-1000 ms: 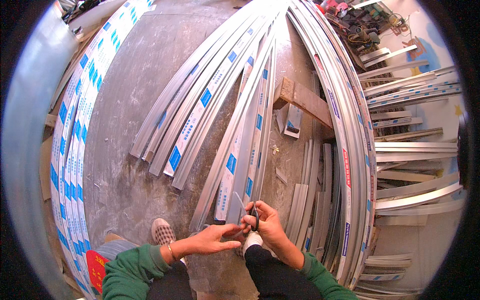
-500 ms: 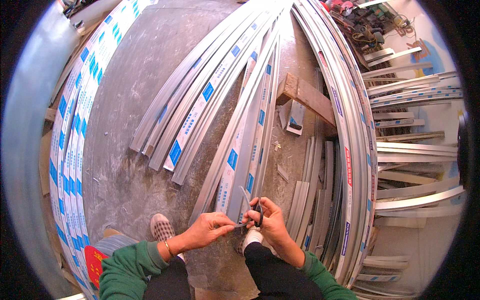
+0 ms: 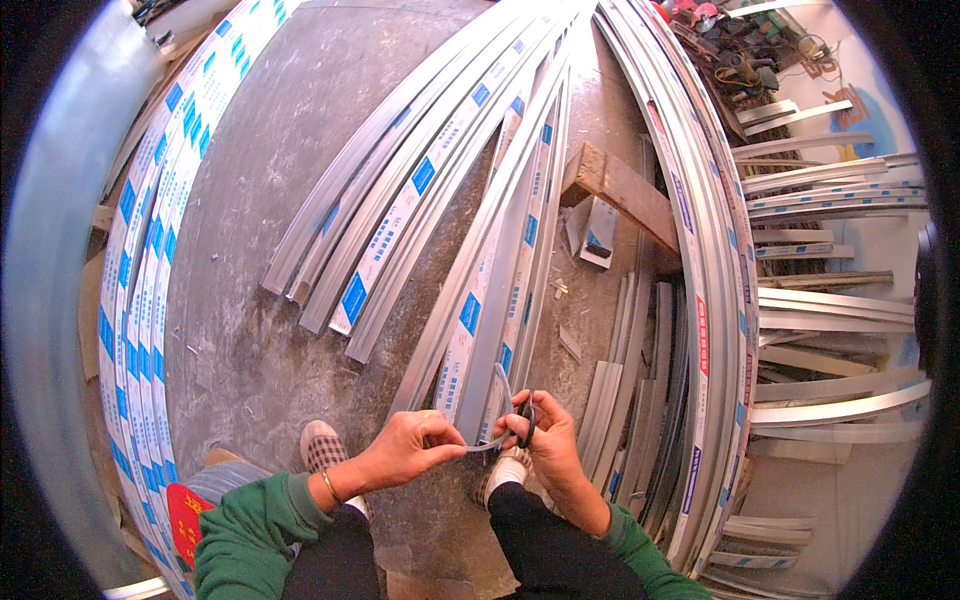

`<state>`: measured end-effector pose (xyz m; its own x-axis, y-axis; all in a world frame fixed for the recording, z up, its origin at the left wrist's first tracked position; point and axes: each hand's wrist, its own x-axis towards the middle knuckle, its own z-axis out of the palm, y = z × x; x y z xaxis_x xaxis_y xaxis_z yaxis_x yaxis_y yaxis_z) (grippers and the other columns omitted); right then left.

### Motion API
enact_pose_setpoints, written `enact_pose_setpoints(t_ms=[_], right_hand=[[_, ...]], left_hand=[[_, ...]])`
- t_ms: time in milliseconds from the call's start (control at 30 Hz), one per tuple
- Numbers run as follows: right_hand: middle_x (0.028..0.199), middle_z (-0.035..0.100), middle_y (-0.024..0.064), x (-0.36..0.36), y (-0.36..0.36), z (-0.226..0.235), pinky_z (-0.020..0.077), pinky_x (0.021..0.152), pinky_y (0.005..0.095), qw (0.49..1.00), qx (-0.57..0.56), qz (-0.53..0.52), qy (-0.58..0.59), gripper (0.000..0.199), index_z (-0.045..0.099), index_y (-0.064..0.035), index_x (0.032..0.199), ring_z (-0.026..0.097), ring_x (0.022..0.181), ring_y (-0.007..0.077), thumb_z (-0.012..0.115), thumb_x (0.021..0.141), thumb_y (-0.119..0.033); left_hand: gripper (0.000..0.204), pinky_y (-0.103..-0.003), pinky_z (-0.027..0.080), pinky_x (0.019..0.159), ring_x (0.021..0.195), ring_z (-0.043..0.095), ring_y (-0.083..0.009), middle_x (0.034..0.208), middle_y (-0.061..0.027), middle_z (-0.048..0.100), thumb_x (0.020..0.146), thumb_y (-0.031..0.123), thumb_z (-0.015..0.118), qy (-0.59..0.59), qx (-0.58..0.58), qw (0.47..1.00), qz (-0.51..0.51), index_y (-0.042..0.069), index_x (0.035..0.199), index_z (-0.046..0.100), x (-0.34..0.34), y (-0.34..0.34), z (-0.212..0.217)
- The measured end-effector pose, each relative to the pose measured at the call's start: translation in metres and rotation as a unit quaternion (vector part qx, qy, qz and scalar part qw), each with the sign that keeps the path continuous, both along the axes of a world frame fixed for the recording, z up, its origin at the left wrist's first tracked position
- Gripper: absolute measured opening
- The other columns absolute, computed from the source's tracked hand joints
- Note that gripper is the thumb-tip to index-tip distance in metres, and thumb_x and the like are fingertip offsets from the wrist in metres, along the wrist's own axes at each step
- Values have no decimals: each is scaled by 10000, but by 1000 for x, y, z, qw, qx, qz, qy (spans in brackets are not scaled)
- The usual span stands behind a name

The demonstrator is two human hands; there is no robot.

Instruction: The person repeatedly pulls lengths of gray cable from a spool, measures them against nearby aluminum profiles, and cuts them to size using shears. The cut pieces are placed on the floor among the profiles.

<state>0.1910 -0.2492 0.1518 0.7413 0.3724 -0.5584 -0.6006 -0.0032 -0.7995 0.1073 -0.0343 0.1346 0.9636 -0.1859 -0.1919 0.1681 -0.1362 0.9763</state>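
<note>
My left hand (image 3: 408,450) is closed, with thumb and forefinger pinching one end of a thin grey flexible strip (image 3: 503,385). The strip curves across to my right hand and bends upward, with its other end standing free. My right hand (image 3: 550,442) is closed round black-handled scissors (image 3: 527,424); the blades are hard to make out. Its fingertips also meet the strip. Both hands are above the near ends of long silver metal profiles (image 3: 478,400), some faced with white and blue film.
More profiles fan across the floor (image 3: 235,330). Film-wrapped lengths (image 3: 150,270) line the left and a long stack (image 3: 715,400) the right. A wooden beam (image 3: 625,198) lies near a small white box (image 3: 598,235). A red round seat (image 3: 184,520) is at lower left.
The strip now bows in a wider curve between my hands, its free end higher. My left hand has shifted slightly left; my right hand has moved slightly to the right.
</note>
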Motion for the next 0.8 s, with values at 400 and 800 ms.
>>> enact_pose_setpoints(t_ms=[400,800], right_hand=[[830,644,73,11,-13,-1,460,511,215,989,-8,-137,-48,263,541,-59,1082,648,701,159,669,854,-32],[838,627,70,13,-22,-1,471,531,212,988,4,-145,-61,253,542,-65,1108,628,708,148,656,882,-72]], left_hand=[[263,-391,504,721,830,653,-291,899,-129,650,802,201,737,-78,20,995,-54,56,994,631,-1,9,-24],[273,-450,467,618,688,625,-369,701,-159,625,834,346,699,36,179,982,-52,99,940,650,-2,35,-21]])
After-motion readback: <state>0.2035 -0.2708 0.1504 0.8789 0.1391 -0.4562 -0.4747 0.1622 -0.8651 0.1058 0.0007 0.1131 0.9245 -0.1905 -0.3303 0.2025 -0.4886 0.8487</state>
